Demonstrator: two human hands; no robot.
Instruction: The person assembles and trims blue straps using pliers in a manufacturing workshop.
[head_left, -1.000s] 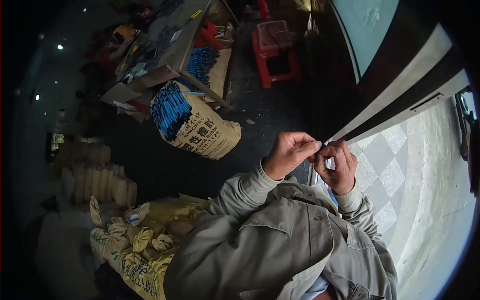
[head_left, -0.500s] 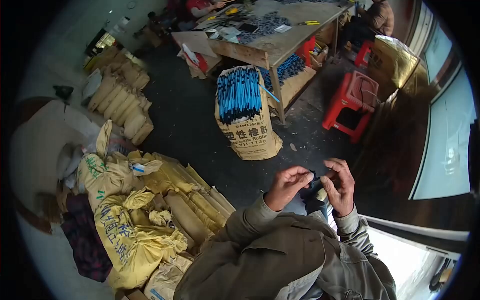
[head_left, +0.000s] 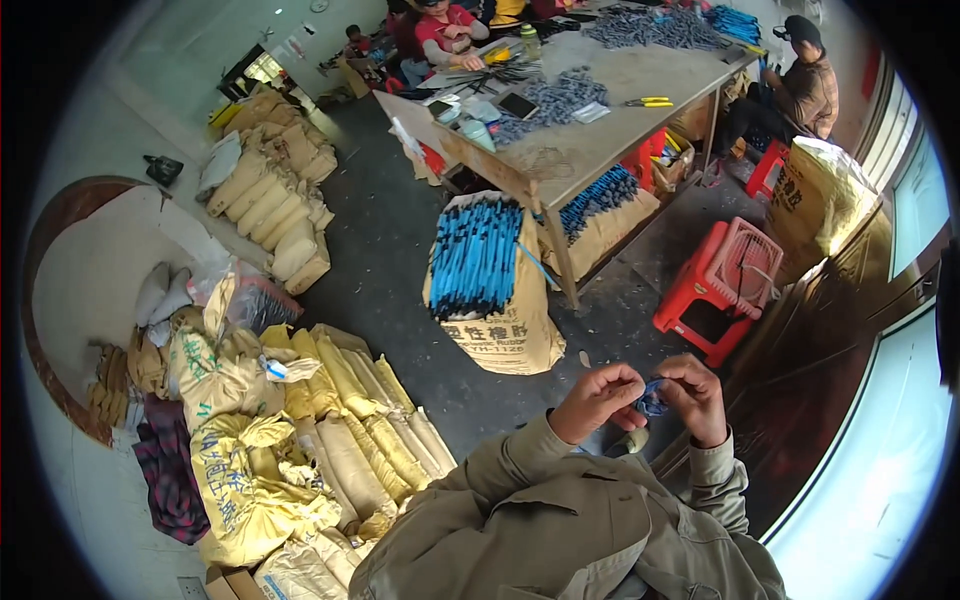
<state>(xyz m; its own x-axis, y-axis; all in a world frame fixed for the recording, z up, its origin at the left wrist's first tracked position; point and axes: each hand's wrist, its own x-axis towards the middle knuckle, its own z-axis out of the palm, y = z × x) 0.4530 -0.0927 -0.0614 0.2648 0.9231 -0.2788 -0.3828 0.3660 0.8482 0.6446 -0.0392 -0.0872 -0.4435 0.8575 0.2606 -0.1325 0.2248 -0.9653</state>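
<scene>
Both my hands are raised in front of my chest, on the near side of the sack [head_left: 537,340] and to its right. Left hand [head_left: 595,402]: pinching, thumb against bent fingers, at the left edge of a small blue piece [head_left: 652,400]. Right hand [head_left: 698,400]: gripping the same piece from its other side, fingers curled. The piece sits between the two sets of fingertips, nearer to me than the sack and off to its right. Fingers cover much of it — cannot tell its full shape.

Sack: brown, upright, packed at the top with blue sticks [head_left: 475,258]; one leans out at its right edge.

Beyond the sack and to its right: worktop [head_left: 590,158], bearing a grey-blue pile [head_left: 562,98], a dark phone [head_left: 517,106] and yellow-handled pliers [head_left: 650,102]. A second sack [head_left: 625,230], also filled with blue items, lies under it.

Right of the sack: a red stool [head_left: 690,315] with a pinkish basket [head_left: 750,258] on top. Farther beyond, far right, a seated co-worker [head_left: 808,95].

Left of the sack, on my side: yellow bags [head_left: 245,475]. Left and beyond — stacked brown bundles [head_left: 270,195].
</scene>
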